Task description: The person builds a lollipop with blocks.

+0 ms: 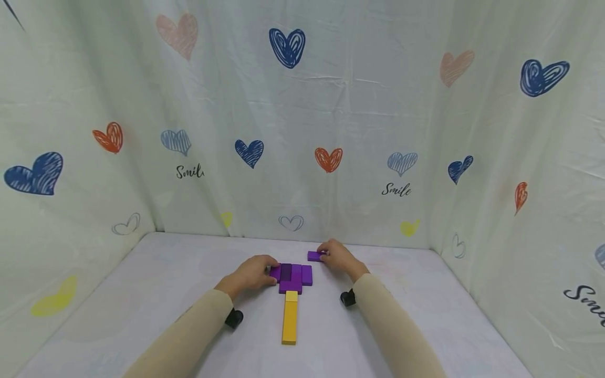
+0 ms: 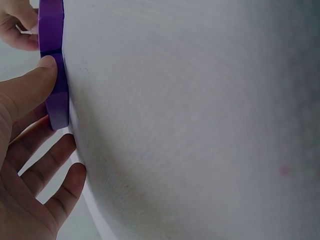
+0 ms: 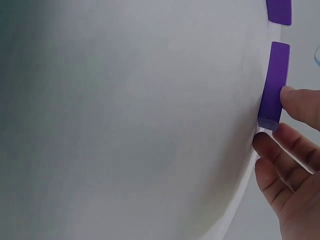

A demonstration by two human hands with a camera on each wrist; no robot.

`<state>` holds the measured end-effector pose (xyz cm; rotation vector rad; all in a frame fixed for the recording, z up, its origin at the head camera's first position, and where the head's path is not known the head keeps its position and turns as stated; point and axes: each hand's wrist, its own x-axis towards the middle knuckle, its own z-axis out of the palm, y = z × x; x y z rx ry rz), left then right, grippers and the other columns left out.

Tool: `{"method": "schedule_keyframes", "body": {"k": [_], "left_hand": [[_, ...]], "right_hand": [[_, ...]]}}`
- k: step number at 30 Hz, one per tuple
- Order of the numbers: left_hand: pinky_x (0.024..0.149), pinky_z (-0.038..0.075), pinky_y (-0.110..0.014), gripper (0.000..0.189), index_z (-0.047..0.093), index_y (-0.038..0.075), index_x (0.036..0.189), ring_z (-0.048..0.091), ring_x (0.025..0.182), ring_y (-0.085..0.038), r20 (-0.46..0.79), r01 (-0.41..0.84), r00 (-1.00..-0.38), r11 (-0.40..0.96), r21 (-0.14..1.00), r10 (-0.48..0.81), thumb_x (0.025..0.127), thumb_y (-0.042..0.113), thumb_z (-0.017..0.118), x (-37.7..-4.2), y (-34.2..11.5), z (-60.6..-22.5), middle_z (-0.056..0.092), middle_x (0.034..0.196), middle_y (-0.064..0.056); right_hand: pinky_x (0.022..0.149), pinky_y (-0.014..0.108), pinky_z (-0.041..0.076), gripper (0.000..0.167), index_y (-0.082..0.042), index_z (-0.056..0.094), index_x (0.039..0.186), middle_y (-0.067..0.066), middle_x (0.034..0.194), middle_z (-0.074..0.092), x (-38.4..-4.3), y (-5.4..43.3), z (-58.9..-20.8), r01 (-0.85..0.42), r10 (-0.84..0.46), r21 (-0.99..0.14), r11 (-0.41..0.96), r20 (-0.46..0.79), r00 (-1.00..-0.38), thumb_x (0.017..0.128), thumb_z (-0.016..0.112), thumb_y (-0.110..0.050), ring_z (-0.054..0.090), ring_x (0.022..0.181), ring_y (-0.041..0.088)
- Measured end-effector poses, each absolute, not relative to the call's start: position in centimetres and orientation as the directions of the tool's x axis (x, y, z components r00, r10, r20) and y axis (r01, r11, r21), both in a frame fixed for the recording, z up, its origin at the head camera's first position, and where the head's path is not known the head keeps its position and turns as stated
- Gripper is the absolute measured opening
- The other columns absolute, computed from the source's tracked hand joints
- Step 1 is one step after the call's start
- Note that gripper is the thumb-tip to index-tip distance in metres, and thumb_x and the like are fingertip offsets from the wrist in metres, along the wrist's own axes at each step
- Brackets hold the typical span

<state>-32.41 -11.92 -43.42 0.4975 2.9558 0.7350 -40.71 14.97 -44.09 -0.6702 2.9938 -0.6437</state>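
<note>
Several purple blocks (image 1: 296,272) lie side by side on the table as one flat cluster. My left hand (image 1: 253,271) grips the leftmost purple block (image 1: 275,272) between thumb and fingers; in the left wrist view the thumb lies on that purple block (image 2: 59,95). Behind the cluster and to its right, apart from it, is a single purple block (image 1: 313,256). My right hand (image 1: 339,257) pinches its right end, and the right wrist view shows the thumb against this purple block (image 3: 275,82). Yellow blocks (image 1: 290,320) form a long strip from the cluster's front edge toward me.
The white-covered table (image 1: 189,268) extends around the blocks. A white curtain (image 1: 359,121) printed with hearts encloses its back and sides. A dark wrist device shows at each sleeve, the left device (image 1: 233,318) close to the tabletop.
</note>
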Motion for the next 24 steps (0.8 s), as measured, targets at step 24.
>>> {"method": "schedule_keyframes", "body": {"k": [24], "left_hand": [[0.102,0.042,-0.045,0.043,0.064,0.008,0.121,0.056,0.115,-0.028,0.036,0.322,-0.937,0.82,0.473,0.347,0.082,0.021,0.076,-32.7,-12.1,-43.4,0.062,0.122,-0.01]], "right_hand": [[0.085,0.035,0.05,0.024,-0.008,0.068,0.115,0.005,0.103,0.063,-40.5,9.4,-43.1,-0.396,-0.457,-0.49,0.777,-0.006,-0.889,0.092,0.063,-0.013,0.055,0.091,0.017]]}}
